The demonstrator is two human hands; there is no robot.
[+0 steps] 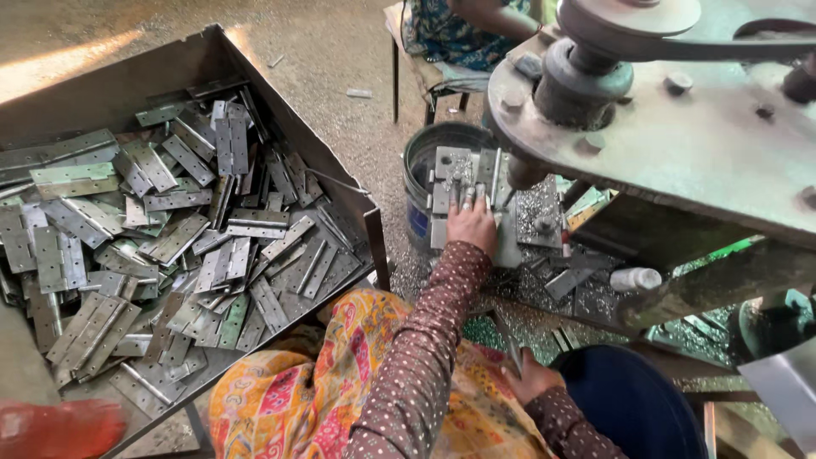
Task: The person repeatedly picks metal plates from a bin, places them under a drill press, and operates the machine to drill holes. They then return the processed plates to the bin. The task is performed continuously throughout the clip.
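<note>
My left hand (472,223) lies flat, fingers stretched out, pressing a grey hinge plate (446,174) onto the bed of a press machine (680,127). The hand sits just left of the machine's vertical punch (520,172). Lower down, by my lap, my right hand (531,374) is closed around a thin metal lever bar (508,336) that slants up and to the left. Both arms wear brown dotted sleeves over a bright patterned cloth (289,399).
A big sheet-metal tray (255,76) heaped with several loose hinges (170,238) fills the left. A grey-blue bucket (418,183) stands under the bed. Nearby are a white bottle (636,278), a blue round tub (633,399), metal shavings, and another person seated (459,34) at the top.
</note>
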